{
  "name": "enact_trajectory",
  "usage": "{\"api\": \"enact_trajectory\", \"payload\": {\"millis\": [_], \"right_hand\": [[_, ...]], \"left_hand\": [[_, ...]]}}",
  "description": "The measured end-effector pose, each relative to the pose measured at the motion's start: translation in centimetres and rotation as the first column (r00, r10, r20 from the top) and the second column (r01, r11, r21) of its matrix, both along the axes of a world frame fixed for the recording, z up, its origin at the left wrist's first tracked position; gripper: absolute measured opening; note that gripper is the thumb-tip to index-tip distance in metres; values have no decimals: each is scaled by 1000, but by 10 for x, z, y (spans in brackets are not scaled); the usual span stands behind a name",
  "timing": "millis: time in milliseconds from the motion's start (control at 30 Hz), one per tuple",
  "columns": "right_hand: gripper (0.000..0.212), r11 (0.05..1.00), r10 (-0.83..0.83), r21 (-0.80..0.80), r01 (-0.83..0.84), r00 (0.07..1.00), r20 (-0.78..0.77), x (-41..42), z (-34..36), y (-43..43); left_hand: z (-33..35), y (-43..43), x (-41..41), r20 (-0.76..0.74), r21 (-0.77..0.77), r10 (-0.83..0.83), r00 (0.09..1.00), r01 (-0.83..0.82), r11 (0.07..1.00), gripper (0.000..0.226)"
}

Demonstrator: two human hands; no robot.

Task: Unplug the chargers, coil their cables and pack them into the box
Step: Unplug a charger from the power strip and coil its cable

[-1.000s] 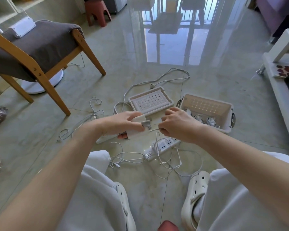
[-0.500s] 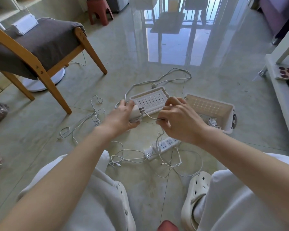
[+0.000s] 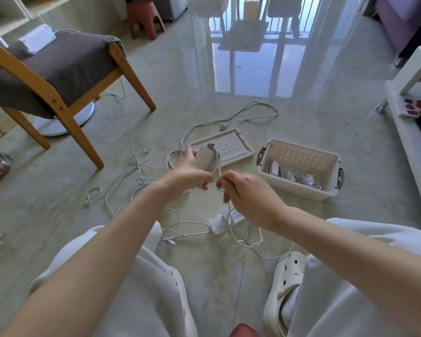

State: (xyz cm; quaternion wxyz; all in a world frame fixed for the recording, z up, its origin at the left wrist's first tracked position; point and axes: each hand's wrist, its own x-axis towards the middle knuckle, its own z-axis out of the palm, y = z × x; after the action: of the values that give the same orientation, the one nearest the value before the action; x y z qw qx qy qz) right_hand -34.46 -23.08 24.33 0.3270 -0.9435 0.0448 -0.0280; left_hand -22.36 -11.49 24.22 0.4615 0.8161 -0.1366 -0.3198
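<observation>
**White charger gets its cable wrapped**

White plastic is what the charger [image 3: 204,157] is made of. It is up in the air, above the floor and just in front of the lid [image 3: 231,147]. Its metal pins point up and away. The cable [image 3: 219,169] loops over it, so I think the wrapping step is under way.

The left hand [image 3: 192,175] grips the charger from below. The fingers curl round its body. That holds it steady so the cable can go round it tight.

The right hand [image 3: 248,193] is just beside the left one. Its finger and thumb pinch the cable near the charger. The pinch pulls the cable straight, so it will not tangle. The rest of the cable hangs down from that hand to the floor.

Both arms reach forward, and the hands almost meet in the middle.

The box [image 3: 297,189] sits open on the floor, off to the right. Some chargers and cables lie inside it. It is near enough to reach, which makes packing easy.

A power strip [image 3: 238,216] lies on the floor under the right hand. I see no charger plugged into it. More loose cables [image 3: 139,176] lie on the left. They look like they need coiling too, so the job seems about half done.
</observation>
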Motion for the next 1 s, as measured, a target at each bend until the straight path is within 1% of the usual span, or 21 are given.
{"api": "enact_trajectory", "payload": {"millis": [67, 133, 167, 233, 300, 367, 400, 433, 500, 533, 567, 633, 700, 767, 833, 867, 933, 1000], "right_hand": [[24, 994, -68, 87, 65, 997, 28, 2, 3, -2], [22, 982, -122, 150, 112, 991, 60, 5, 6, -4], [21, 983, -122, 150, 110, 990, 75, 5, 7, -4], [20, 992, -81, 108, 70, 992, 97, 3, 5, -2], [21, 996, -47, 84, 39, 994, 99, 0, -1, 4], [20, 991, -53, 126, 44, 996, 71, -1, -8, 10], [19, 979, -68, 195, 58, 997, 47, 0, -10, 14], [18, 951, -87, 299, 76, 996, 23, 1, -10, 16], [20, 843, -133, 523, 130, 991, -31, 6, -6, 18], [21, 786, -157, 598, 156, 986, -52, 10, -5, 16], [20, 748, -180, 638, 184, 981, -72, 13, -5, 15], [16, 736, -223, 633, 240, 969, -108, 16, -6, 12], [10, 763, -269, 579, 287, 956, -119, 16, -8, 11], [7, 787, -295, 529, 318, 947, -130, 15, -6, 11], [18, 803, -307, 475, 359, 933, -187, 14, -4, 9], [26, 792, -301, 478, 379, 925, -234, 13, -4, 8], [33, 728, -252, 563, 392, 916, -311, 10, -3, 10], [35, 669, -245, 631, 392, 919, -310, 7, -3, 12]], "left_hand": [[0, -4, 0, -22, -60, 65, 998, -67, 996, 59], [1, -7, 1, 33, -51, 124, 992, -122, 991, 65], [1, -9, 2, 47, -54, 134, 990, -132, 990, 71], [-2, -9, 0, 52, -74, 100, 994, -96, 993, 78], [-7, -10, -5, 128, -57, 25, 991, -18, 998, 67], [-9, -10, -9, 228, -51, 30, 973, -18, 999, 64], [-8, -10, -10, 254, -89, 67, 965, -45, 995, 67], [-3, -11, -11, 258, -134, 110, 960, -77, 988, 71], [4, -11, -10, 246, -226, 190, 950, -134, 965, 72], [5, -11, -10, 253, -263, 220, 942, -151, 953, 69], [6, -11, -9, 266, -285, 250, 931, -172, 943, 66], [5, -12, -7, 284, -312, 281, 917, -189, 931, 65], [4, -14, -8, 288, -323, 268, 919, -170, 931, 67], [4, -14, -9, 280, -333, 262, 923, -163, 929, 67], [5, -16, -9, 256, -364, 261, 931, -157, 918, 67], [3, -17, -9, 249, -381, 263, 932, -156, 911, 63], [-1, -17, -6, 239, -391, 276, 931, -168, 905, 51], [2, -17, -7, 205, -407, 301, 931, -199, 891, 45]]}}
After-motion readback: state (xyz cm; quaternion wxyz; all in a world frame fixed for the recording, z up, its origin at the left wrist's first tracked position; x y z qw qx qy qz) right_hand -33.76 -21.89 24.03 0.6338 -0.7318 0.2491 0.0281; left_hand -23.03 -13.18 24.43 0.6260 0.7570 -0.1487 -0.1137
